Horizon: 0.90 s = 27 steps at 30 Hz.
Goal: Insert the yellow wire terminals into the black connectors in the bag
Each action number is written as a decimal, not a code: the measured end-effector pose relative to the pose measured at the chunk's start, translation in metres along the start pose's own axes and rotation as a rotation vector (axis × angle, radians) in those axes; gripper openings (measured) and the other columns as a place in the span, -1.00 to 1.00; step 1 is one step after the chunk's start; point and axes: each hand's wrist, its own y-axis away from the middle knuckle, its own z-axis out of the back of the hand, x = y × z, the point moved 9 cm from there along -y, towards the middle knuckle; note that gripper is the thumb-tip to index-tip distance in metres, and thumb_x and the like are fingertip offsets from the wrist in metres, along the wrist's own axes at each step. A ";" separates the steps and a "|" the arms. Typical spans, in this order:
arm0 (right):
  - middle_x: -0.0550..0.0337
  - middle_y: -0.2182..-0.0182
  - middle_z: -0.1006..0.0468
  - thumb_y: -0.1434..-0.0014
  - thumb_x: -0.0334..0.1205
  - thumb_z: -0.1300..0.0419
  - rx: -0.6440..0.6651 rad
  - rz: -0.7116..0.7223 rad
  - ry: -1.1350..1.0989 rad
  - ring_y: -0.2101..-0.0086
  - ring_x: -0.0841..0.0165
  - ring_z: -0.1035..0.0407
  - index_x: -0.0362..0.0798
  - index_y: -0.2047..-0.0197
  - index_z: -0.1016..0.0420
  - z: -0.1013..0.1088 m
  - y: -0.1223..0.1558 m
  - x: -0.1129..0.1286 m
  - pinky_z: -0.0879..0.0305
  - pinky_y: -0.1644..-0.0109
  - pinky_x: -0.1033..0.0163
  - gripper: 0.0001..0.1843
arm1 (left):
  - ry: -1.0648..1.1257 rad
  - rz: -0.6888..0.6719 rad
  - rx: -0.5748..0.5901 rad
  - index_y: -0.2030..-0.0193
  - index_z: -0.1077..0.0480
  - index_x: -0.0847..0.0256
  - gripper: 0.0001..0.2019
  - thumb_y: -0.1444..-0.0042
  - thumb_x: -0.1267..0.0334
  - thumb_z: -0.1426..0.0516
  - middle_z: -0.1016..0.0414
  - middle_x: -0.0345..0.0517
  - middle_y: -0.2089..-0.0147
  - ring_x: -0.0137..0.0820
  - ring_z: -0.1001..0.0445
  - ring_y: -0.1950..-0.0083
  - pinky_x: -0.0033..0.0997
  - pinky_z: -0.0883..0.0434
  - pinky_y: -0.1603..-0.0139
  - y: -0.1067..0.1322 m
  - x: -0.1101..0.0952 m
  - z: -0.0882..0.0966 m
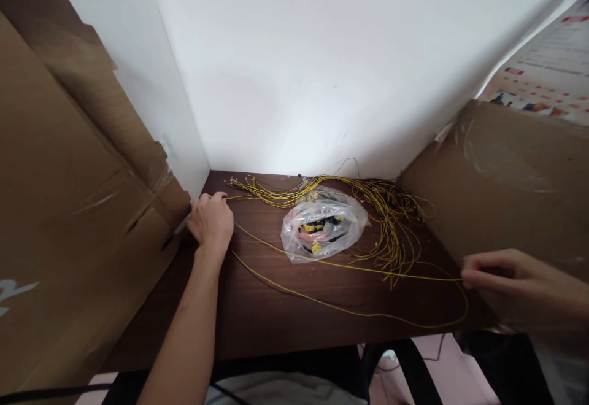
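Note:
My right hand [519, 279] is at the right, with thumb and forefinger pinched on a thin yellow wire [368, 268]. From there the wire runs left across the table, passing the near side of a clear plastic bag [294, 239], to beside my left hand [212, 218]. My left hand is closed, back toward me, near the left cardboard; its fingertips and anything in them are hidden. A second length of yellow wire [317, 300] curves along the front of the table. Behind the bag lies a bundle of yellow wires [276, 196] with small pale ends, one strand reaching my left fingers.
The dark wooden table [271, 331] meets a white wall [322, 73] at the back. Cardboard panels stand at the left [83, 208] and right [506, 172]. Black and yellow pieces [315, 227] show inside the bag. A tangle of wires [391, 208] lies at the right.

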 end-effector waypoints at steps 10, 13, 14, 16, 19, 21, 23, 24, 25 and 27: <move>0.12 0.56 -0.32 -0.06 0.05 -0.11 0.376 0.124 0.020 0.51 0.37 -0.24 -0.03 0.54 -0.41 -0.082 -0.016 0.011 -0.10 0.45 0.24 -0.66 | -0.122 -0.015 0.134 0.36 -0.49 0.22 -0.77 0.06 0.49 -0.03 -0.29 0.20 0.28 0.03 -0.25 0.09 -0.03 -0.29 0.25 0.005 0.006 -0.023; 0.15 0.54 -0.39 -0.05 0.05 -0.10 0.390 0.168 0.050 0.48 0.35 -0.27 -0.09 0.50 -0.43 -0.102 -0.022 0.010 -0.15 0.41 0.27 -0.63 | -0.191 -0.014 0.139 0.30 -0.47 0.27 -0.75 0.06 0.51 -0.01 -0.28 0.22 0.23 0.01 -0.24 0.07 -0.01 -0.29 0.17 0.006 0.004 -0.023; 0.15 0.53 -0.40 -0.06 0.05 -0.09 0.384 0.189 0.064 0.47 0.36 -0.28 -0.10 0.49 -0.44 -0.107 -0.024 0.011 -0.16 0.41 0.28 -0.62 | -0.220 -0.007 0.148 0.26 -0.46 0.28 -0.73 0.05 0.51 0.00 -0.27 0.21 0.21 0.00 -0.24 0.05 -0.03 -0.30 0.14 0.007 0.003 -0.024; 0.17 0.50 -0.44 -0.09 0.05 -0.07 0.349 0.241 0.099 0.43 0.35 -0.30 -0.11 0.47 -0.45 -0.114 -0.024 0.014 -0.18 0.37 0.30 -0.62 | -0.263 0.008 0.172 0.19 -0.44 0.28 -0.70 0.03 0.50 0.02 -0.25 0.20 0.16 -0.02 -0.23 0.03 -0.07 -0.30 0.11 0.009 0.003 -0.025; 0.18 0.45 -0.47 -0.12 0.03 -0.05 0.270 0.316 0.140 0.37 0.34 -0.33 -0.09 0.46 -0.46 -0.117 -0.018 0.023 -0.18 0.28 0.30 -0.63 | -0.267 -0.019 0.171 0.14 -0.43 0.28 -0.69 -0.01 0.47 0.02 -0.21 0.21 0.05 -0.01 -0.19 -0.03 -0.09 -0.29 0.07 0.011 -0.002 -0.025; 0.18 0.43 -0.48 -0.15 0.01 -0.03 0.233 0.345 0.144 0.36 0.35 -0.33 -0.08 0.46 -0.46 -0.119 -0.012 0.026 -0.18 0.26 0.30 -0.63 | -0.246 -0.075 0.141 0.15 -0.44 0.29 -0.71 -0.04 0.44 0.02 -0.15 0.23 -0.05 0.03 -0.14 -0.07 -0.04 -0.27 0.04 0.013 -0.013 -0.022; 0.18 0.43 -0.47 -0.17 -0.01 -0.01 0.209 0.366 0.137 0.36 0.36 -0.34 -0.08 0.45 -0.46 -0.120 -0.007 0.026 -0.18 0.26 0.30 -0.63 | -0.196 -0.159 0.113 0.17 -0.45 0.28 -0.73 -0.06 0.42 0.02 -0.14 0.20 -0.10 0.03 -0.12 -0.09 -0.01 -0.24 0.01 0.015 -0.028 -0.017; 0.18 0.43 -0.47 -0.17 -0.01 -0.01 0.202 0.373 0.137 0.36 0.36 -0.34 -0.08 0.45 -0.46 -0.120 -0.004 0.024 -0.19 0.27 0.30 -0.63 | -0.148 -0.217 0.118 0.17 -0.45 0.27 -0.73 -0.08 0.42 0.03 -0.17 0.16 -0.09 0.00 -0.12 -0.09 -0.02 -0.23 -0.01 0.017 -0.038 -0.014; 0.17 0.43 -0.47 -0.18 -0.01 -0.01 0.197 0.378 0.141 0.37 0.36 -0.34 -0.08 0.45 -0.46 -0.120 -0.002 0.022 -0.19 0.27 0.30 -0.63 | -0.080 -0.287 0.143 0.16 -0.44 0.25 -0.72 -0.10 0.42 0.05 -0.22 0.12 -0.05 -0.06 -0.15 -0.07 -0.06 -0.23 -0.02 0.021 -0.049 -0.011; 0.17 0.44 -0.46 -0.19 -0.02 0.00 0.190 0.377 0.159 0.37 0.36 -0.34 -0.08 0.45 -0.45 -0.119 0.000 0.017 -0.20 0.28 0.29 -0.62 | 0.110 -0.485 0.327 0.13 -0.42 0.24 -0.72 -0.17 0.37 0.09 -0.34 0.03 0.09 -0.22 -0.24 0.02 -0.17 -0.24 -0.04 0.039 -0.074 -0.010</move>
